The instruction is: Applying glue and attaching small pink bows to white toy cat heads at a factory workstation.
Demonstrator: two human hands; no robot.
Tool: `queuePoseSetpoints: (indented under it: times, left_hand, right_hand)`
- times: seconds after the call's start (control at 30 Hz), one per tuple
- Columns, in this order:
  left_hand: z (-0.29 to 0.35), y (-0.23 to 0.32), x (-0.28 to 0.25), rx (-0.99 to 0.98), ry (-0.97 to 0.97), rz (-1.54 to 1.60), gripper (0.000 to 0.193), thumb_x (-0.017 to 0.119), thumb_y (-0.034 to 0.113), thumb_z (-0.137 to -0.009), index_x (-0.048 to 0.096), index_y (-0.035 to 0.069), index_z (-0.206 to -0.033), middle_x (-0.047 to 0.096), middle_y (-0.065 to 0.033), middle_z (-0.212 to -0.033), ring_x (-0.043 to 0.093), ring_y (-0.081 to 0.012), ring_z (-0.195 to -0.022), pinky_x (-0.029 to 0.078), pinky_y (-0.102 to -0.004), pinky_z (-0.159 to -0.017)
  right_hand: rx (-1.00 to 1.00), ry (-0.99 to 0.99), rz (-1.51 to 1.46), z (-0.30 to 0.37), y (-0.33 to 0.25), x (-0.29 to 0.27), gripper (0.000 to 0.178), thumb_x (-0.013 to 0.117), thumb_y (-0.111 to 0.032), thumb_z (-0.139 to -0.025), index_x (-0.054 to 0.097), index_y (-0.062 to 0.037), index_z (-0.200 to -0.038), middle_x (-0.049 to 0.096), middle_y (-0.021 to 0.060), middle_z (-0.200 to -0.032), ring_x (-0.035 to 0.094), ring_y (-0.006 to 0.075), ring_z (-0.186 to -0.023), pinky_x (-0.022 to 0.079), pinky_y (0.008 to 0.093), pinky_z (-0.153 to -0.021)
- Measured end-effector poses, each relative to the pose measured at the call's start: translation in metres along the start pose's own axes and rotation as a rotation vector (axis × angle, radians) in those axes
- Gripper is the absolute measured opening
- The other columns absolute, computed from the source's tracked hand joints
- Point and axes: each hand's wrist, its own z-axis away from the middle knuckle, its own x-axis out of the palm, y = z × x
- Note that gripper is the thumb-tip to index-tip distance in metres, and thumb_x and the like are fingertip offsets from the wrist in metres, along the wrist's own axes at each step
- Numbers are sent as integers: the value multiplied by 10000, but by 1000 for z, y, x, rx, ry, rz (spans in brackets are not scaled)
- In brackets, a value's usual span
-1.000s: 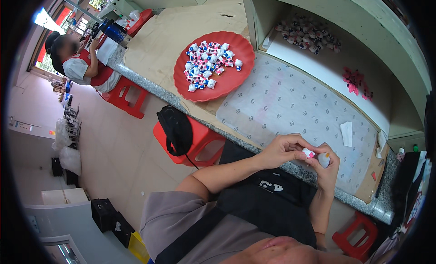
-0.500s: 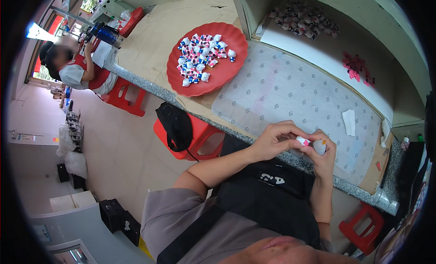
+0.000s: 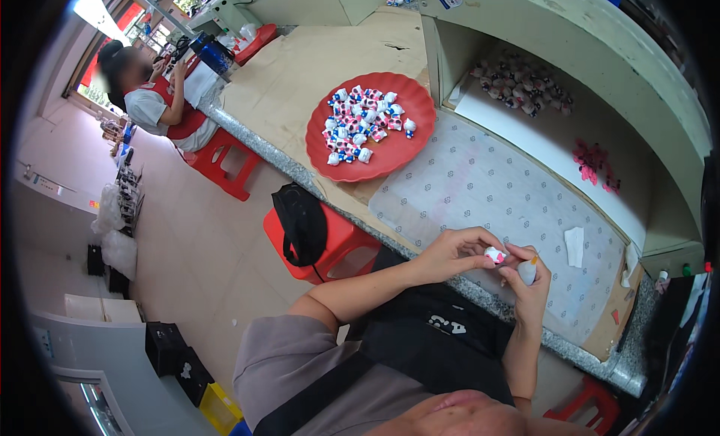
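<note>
My left hand [image 3: 459, 254] pinches a small white-and-pink figurine [image 3: 494, 255] between thumb and fingers, above the near edge of the patterned white sheet [image 3: 480, 166]. Close beside it, my right hand [image 3: 534, 287] is closed round a small greyish-white squeeze bottle [image 3: 527, 272] with an orange end. The right fingertips come up to the figurine; whether they touch it I cannot tell. A red scalloped plate [image 3: 409, 154] lies farther off to the left, with many small white, pink and blue figurines [image 3: 360, 128] heaped on it.
Behind the sheet, a shelf compartment [image 3: 555, 136] holds more figurines [image 3: 521, 83] and some pink pieces [image 3: 592, 162]. A crumpled white tissue [image 3: 574, 246] lies on the sheet. A black bag [image 3: 300, 224] rests on a red stool [image 3: 337, 241]. Another person [image 3: 161, 106] sits at the far left.
The whole view has shifted, so the plate and shelf appear lower in it. Both hands keep their grips, with the figurine and bottle still close together.
</note>
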Motion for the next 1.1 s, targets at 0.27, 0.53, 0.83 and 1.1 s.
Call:
queuePoseSetpoints:
  times: [0.27, 0.53, 0.83, 1.1]
  left_hand:
    - [3, 56, -94, 345, 564, -501, 219, 519, 26, -778, 522, -3, -995, 571, -50, -850, 556, -84, -726, 445, -205, -649]
    - [11, 60, -147, 11, 543, -1222, 202, 533, 85, -758, 540, 49, -956, 573, -150, -878, 554, -297, -793, 440, -347, -686]
    - [-36, 77, -120, 248, 358, -1440, 223, 567, 89, -714, 551, 27, -928, 553, -138, -844, 524, -294, -824, 421, -350, -713]
    - [-203, 19, -67, 577, 59, -1660, 212, 515, 108, -739, 573, 92, -942, 569, -103, -859, 524, -259, -845, 420, -357, -744]
  right_hand:
    - [-13, 179, 29, 11, -4, -38, 193, 579, 16, -700, 558, 30, -891, 496, 42, -698, 454, 76, -564, 379, 188, -493]
    - [-34, 313, 28, 12, 5, -59, 112, 540, -22, -758, 518, 32, -853, 540, 74, -729, 447, 78, -532, 382, 198, -499]
    - [-58, 421, 10, 8, 9, -59, 139, 584, 61, -679, 548, 9, -803, 518, 26, -687, 453, 64, -580, 385, 186, -510]
    - [-136, 388, 19, 20, 9, -64, 57, 550, 34, -716, 548, 2, -763, 533, 24, -725, 452, 50, -589, 377, 176, -506]
